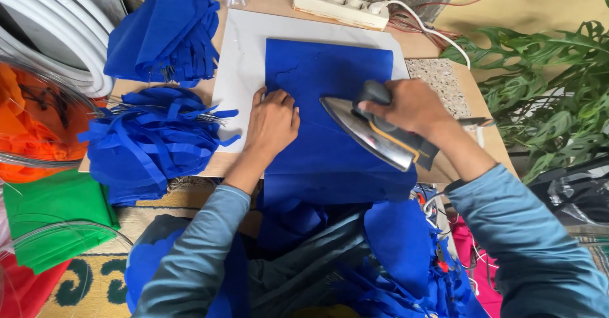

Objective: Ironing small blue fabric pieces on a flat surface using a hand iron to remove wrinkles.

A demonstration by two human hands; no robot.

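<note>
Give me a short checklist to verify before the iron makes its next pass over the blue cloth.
1. Right hand grips the iron handle: ok.
2. Left hand holds the cloth flat, its fingers apart from the iron's tip: ok.
3. Cloth lies on the white board: ok.
4. Cloth smooth ahead of the iron: not ok, a crease shows near the top left.
5. Iron hot: cannot tell.
6. Power strip has a plug in: ok; whether it is the iron's, cannot tell.

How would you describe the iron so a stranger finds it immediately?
On the white board, a flat blue cloth is spread. The iron sits on its right side, gripped by the right hand. It is the only shiny metal thing there.
</note>
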